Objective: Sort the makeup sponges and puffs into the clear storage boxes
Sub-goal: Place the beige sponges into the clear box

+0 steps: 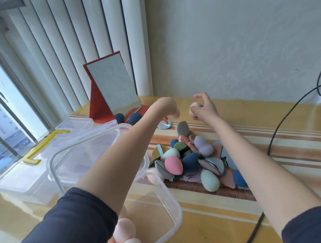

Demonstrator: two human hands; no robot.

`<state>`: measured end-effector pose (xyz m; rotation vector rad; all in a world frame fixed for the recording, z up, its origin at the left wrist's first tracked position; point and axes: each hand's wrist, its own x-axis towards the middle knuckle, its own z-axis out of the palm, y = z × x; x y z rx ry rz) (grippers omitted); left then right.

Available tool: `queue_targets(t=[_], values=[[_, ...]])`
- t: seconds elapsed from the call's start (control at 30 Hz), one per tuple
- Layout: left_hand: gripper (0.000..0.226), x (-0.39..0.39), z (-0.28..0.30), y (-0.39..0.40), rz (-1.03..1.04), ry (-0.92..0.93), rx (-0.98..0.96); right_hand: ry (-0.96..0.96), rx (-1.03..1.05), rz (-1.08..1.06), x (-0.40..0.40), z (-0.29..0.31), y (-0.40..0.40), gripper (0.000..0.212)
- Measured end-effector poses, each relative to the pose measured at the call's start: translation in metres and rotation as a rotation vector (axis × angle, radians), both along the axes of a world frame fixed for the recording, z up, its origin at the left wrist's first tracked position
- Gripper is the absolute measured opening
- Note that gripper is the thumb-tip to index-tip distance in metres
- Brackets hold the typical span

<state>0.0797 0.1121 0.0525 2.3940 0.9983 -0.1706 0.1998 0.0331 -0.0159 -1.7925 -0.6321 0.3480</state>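
Note:
A heap of coloured makeup sponges and flat puffs (192,160) lies on the striped table. My right hand (204,106) is raised beyond the heap and grips a pale peach sponge (193,109). My left hand (168,108) hangs just left of it with fingers curled down, above a pink-and-blue puff (164,124); whether it holds anything is hidden. A clear storage box (159,200) sits near me under my left forearm, with pale peach sponges (124,231) in it. Behind that box stands a second clear box (29,174) with a yellow handle.
A red-backed standing mirror (112,86) is at the back, with dark blue sponges (135,117) at its foot. A grey sponge (183,128) stands upright behind the heap. A black cable (277,131) crosses the table on the right. A window and curtain are to the left.

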Motion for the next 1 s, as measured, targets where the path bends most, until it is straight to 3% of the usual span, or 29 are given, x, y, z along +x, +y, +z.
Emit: queue_targets(t=[0.07, 0.13, 0.2, 0.33, 0.4, 0.5, 0.63, 0.73, 0.87, 1.0], values=[[0.059, -0.008, 0.009, -0.007, 0.079, -0.121, -0.131, 0.411, 0.284, 0.143, -0.027, 0.014, -0.016, 0.026], [0.053, -0.020, 0.020, -0.017, 0.159, -0.212, -0.299, 0.558, 0.400, 0.240, -0.048, 0.023, -0.031, 0.009], [0.028, -0.033, 0.025, -0.025, 0.248, -0.333, -0.538, 0.552, 0.425, 0.263, -0.061, 0.027, -0.045, 0.005], [0.043, -0.059, 0.031, -0.043, 0.341, -0.599, -1.071, 0.355, 0.290, 0.254, -0.087, 0.035, -0.069, 0.007], [0.037, -0.073, 0.036, -0.057, 0.294, -0.615, -1.149, 0.212, 0.248, 0.257, -0.101, 0.039, -0.077, 0.010], [0.023, -0.090, 0.041, -0.073, 0.286, -0.630, -1.077, 0.107, 0.260, 0.290, -0.120, 0.047, -0.090, 0.009], [0.012, -0.105, 0.032, -0.077, 0.263, -0.660, -0.791, 0.117, 0.249, 0.277, -0.134, 0.053, -0.102, 0.013], [0.008, -0.126, 0.027, -0.083, 0.336, -0.770, -0.551, -0.046, 0.187, 0.255, -0.135, 0.042, -0.107, 0.014], [0.005, -0.153, 0.023, -0.083, 0.344, -0.872, -0.352, -0.377, -0.205, 0.478, -0.146, 0.022, -0.102, 0.021], [0.012, -0.164, 0.020, -0.083, 0.319, -0.819, -0.315, -0.686, -0.564, 0.702, -0.163, 0.014, -0.081, 0.053]])
